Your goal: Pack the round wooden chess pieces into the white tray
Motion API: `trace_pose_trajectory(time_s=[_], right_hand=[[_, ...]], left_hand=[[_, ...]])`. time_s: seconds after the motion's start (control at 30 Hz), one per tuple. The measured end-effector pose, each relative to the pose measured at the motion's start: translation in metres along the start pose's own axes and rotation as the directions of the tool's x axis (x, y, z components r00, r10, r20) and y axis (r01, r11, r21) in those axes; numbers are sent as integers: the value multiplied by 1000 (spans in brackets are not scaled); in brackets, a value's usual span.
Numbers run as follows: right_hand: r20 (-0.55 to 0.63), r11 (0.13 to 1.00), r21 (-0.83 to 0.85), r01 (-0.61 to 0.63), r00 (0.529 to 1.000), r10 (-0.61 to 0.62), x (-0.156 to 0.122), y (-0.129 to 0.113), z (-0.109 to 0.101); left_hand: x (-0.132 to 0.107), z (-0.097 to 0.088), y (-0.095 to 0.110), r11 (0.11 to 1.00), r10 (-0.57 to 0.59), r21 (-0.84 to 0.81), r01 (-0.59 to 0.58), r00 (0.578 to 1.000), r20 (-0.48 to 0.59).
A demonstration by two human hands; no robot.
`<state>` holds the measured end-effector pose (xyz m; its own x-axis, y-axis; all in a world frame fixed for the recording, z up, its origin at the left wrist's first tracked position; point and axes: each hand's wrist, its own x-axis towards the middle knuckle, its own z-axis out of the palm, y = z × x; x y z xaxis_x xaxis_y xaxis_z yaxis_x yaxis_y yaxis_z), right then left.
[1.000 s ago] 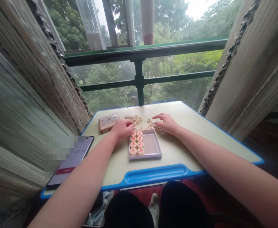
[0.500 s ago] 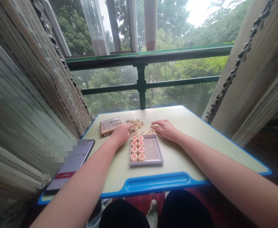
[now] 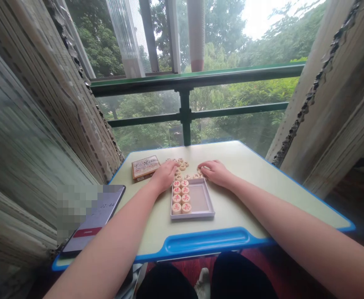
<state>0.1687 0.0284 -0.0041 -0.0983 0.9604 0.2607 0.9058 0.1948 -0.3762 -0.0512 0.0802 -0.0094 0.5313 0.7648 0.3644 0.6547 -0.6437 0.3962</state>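
Note:
A shallow lilac tray (image 3: 206, 207) lies mid-table with several round wooden chess pieces (image 3: 181, 196) bearing red characters, packed in two columns along its left side. More loose pieces (image 3: 182, 163) lie scattered just beyond the tray. My left hand (image 3: 164, 175) rests palm down at the tray's far left corner, fingers reaching onto the loose pieces. At the tray's far right corner sits my right hand (image 3: 215, 171), fingers curled over some loose pieces. What either hand grips is hidden.
A flat printed box lid (image 3: 145, 166) lies left of the loose pieces. A phone (image 3: 94, 219) with a lit screen lies at the table's near left. The table (image 3: 262, 187) has a blue rim with a groove at the near edge. A green railing and window stand behind.
My left hand has slid forward onto the loose pieces. My right hand has drawn slightly nearer the tray. The view has tilted down a little.

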Motion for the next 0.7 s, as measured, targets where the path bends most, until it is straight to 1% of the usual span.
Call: trace_pose_trajectory(time_s=[0.07,0.17,0.2,0.27,0.37,0.43,0.6,0.7], right_hand=[[-5,1000,1,13,1000,-13,1,0,1],[-13,1000,10,23,1000,-23,2,1,1],[-16,1000,12,24,1000,-24,2,1,1],[-20,999,18,27,999,-26,2,2,1],[-23,999,28,18,1000,-18,2,3,1],[-17,1000,30,-2,1000,2,2,4,2],[-3,999,-28,-21,1000,21,5,5,7],[25,998,-43,-35,999,36,8,5,8]], left_hand=[[3,3,2,1000,-12,-11,12,1000,3],[4,5,3,995,-66,-75,71,996,65],[3,5,3,991,-83,-95,89,994,71],[3,5,2,991,-81,-105,86,995,50],[3,5,0,997,-37,-61,37,999,-12],[4,6,-2,998,-36,-59,35,999,-26],[4,8,-5,977,-124,-170,127,992,33],[3,7,-5,960,-181,-216,177,983,0]])
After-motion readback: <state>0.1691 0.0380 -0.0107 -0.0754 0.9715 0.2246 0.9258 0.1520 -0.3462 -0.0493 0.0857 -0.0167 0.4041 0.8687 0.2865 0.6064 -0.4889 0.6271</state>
